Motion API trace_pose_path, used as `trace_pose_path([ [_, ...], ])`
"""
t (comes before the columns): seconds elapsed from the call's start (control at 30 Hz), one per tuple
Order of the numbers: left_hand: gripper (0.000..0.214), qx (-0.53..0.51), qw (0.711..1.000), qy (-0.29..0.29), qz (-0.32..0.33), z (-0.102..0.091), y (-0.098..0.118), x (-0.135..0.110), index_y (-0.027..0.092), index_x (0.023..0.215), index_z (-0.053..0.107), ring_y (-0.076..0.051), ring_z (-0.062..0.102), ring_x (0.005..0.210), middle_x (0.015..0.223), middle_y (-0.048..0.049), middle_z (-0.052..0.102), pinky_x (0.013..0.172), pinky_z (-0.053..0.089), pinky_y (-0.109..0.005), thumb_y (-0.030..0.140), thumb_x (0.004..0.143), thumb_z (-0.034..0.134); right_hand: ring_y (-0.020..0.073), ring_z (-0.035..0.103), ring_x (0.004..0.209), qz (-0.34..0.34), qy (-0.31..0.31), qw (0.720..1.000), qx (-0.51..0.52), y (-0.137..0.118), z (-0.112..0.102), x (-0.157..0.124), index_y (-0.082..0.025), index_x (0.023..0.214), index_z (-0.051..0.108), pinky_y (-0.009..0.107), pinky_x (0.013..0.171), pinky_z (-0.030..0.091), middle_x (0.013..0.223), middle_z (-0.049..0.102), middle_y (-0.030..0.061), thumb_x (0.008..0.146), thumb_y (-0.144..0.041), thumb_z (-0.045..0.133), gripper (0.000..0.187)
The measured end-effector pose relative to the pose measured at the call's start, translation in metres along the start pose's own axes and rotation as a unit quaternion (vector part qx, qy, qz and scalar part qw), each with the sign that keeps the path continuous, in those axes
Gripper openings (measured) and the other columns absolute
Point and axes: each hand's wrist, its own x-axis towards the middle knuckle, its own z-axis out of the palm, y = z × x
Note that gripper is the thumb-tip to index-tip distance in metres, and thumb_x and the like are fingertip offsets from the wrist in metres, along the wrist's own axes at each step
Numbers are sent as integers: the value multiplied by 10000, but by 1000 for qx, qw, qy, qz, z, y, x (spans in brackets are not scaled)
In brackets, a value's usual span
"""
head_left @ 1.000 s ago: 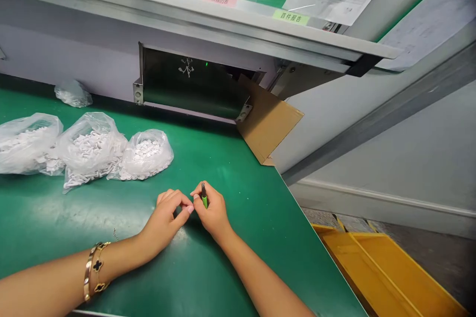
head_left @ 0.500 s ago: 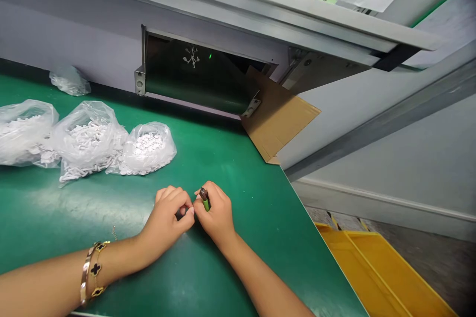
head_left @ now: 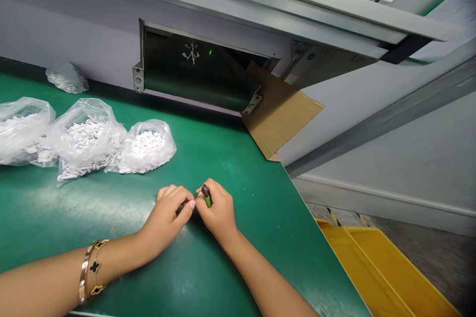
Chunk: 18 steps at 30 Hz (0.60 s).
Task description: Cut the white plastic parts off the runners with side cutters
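Down at the front of the green bench [head_left: 245, 262], the right hand [head_left: 219, 213] has its grip pinched tight on a green pen [head_left: 207, 199], thumb and fingers pressed around the barrel, dark tip pointing up and back. The pen sits just above the bench, held clear of the surface. Right beside it, the left hand [head_left: 165, 213] comes in with its fingers curled and its grip drawn together, the thumb almost touching the right hand. Is anything inside that curl? Can't tell from here; the fingers hide it. A gold bangle [head_left: 85, 275] and a bracelet with black clover charms [head_left: 95, 266] sit on the left wrist.

Over to the left side of the bench, three clear plastic bags sit in a row, touching one another. The leftmost bag [head_left: 22, 131] runs off the edge of the view, the middle bag [head_left: 87, 138] holds white plastic pieces, and the right bag [head_left: 147, 146] is packed with small white discs [head_left: 143, 144]. A smaller crumpled bag [head_left: 67, 78] lies at the back edge. At the back right corner, a cardboard sheet [head_left: 280, 114] leans beside a dark panel [head_left: 193, 79], and beyond the bench's right edge, a yellow plastic tray [head_left: 372, 270] sits on the floor [head_left: 435, 262].
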Motion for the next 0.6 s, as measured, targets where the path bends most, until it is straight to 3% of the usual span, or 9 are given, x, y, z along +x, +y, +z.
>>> trace_pose_path([
  [0.17, 238, -26, 999, -14, -17, 0, -2, 1, 200, 716, 462, -146, 442, 706, 682, 28, 495, 736, 341, -308, 292, 896, 337, 121, 414, 560, -22, -7, 1000, -11, 1, -1, 1, -222, 616, 314, 248, 557, 332, 580, 449, -26, 686, -133, 388, 135],
  [0.5, 255, -47, 998, -21, -28, 0, -1, 0, 205, 738, 470, -149, 463, 732, 701, 23, 501, 759, 353, -309, 325, 909, 322, 115, 411, 546, 12, -14, 1000, 3, -1, -2, 2, -222, 612, 327, 236, 536, 324, 573, 455, -32, 686, -147, 385, 120],
  [0.6, 257, -58, 997, -22, -36, 1, -2, 0, 208, 743, 474, -148, 466, 729, 707, 25, 504, 757, 356, -302, 334, 909, 324, 118, 399, 549, -10, -10, 1000, -18, 0, -3, 3, -223, 612, 319, 239, 539, 319, 569, 429, -33, 690, -142, 388, 132],
])
